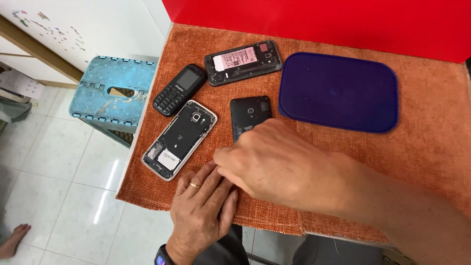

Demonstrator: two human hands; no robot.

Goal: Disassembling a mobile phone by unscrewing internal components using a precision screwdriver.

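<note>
at about nine o'clock, off the worktop's edge, a worn blue plastic stool (114,91) stands on the pale tiled floor (64,172), and a bare foot (13,239) shows at the lower left corner. on the orange cloth (431,147) that covers the worktop, a small black keypad phone (179,89) lies at ten o'clock, with an opened silver-rimmed phone (179,139) just below it, its back off and its insides bare. the left hand (202,212), a ring on one finger, lies flat and palm down at six o'clock near the cloth's front edge, fingers together, gripping nothing that shows. the right hand (274,164) crosses over its fingertips, loosely curled, its own fingertips pressed down at the spot where the hands meet; whether it pinches some small part there i cannot tell. a black phone (249,115) with its camera hole up lies touching the right hand's knuckles at twelve o'clock, partly covered by it. to work well here, it looks wise to keep the left hand steady as a brace and move the right in small strokes. at one o'clock lies another opened phone (244,62) with a pink label, and at two o'clock a dark blue lid (338,92), with a red panel (319,22) behind. the close-packed phones leave little elbow room.
</note>
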